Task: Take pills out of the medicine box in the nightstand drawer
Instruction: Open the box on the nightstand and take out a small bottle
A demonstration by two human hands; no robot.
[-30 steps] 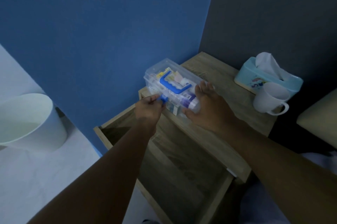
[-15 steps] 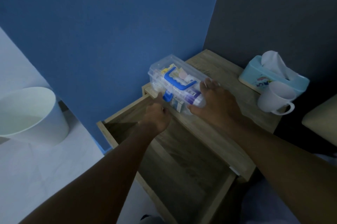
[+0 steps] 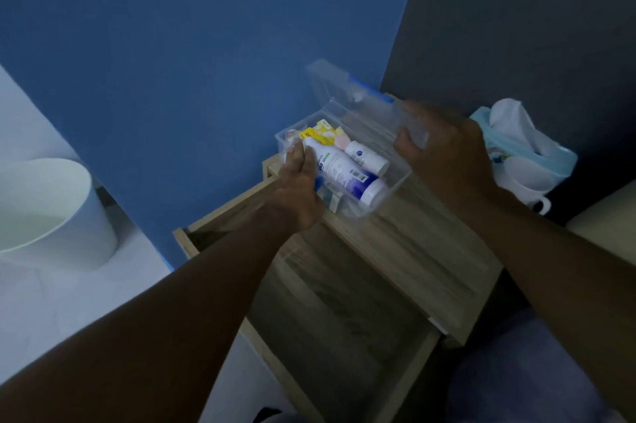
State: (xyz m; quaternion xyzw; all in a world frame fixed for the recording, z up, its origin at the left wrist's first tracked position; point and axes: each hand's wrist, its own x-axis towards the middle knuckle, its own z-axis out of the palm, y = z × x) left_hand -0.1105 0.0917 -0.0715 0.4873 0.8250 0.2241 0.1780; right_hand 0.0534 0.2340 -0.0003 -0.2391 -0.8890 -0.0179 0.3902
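A clear plastic medicine box (image 3: 392,187) stands on the wooden nightstand top (image 3: 430,250), above the pulled-out drawer (image 3: 337,312). Its clear lid (image 3: 347,102) with a blue handle is swung up and back. My right hand (image 3: 444,150) grips the lid's front edge. My left hand (image 3: 297,188) holds the box's left front side, thumb at the rim. Inside lie a large white bottle with a blue band (image 3: 344,173), a small white bottle (image 3: 366,157) and yellow packets (image 3: 321,133).
A light blue tissue box (image 3: 537,143) and a white mug (image 3: 530,187) stand at the nightstand's right, behind my right hand. A white bin (image 3: 51,212) stands on the floor at the left. A blue wall lies behind the box.
The box's lid was shut and is now swung up and back by my right hand. My left hand left the blue latch and moved onto the box's left side.
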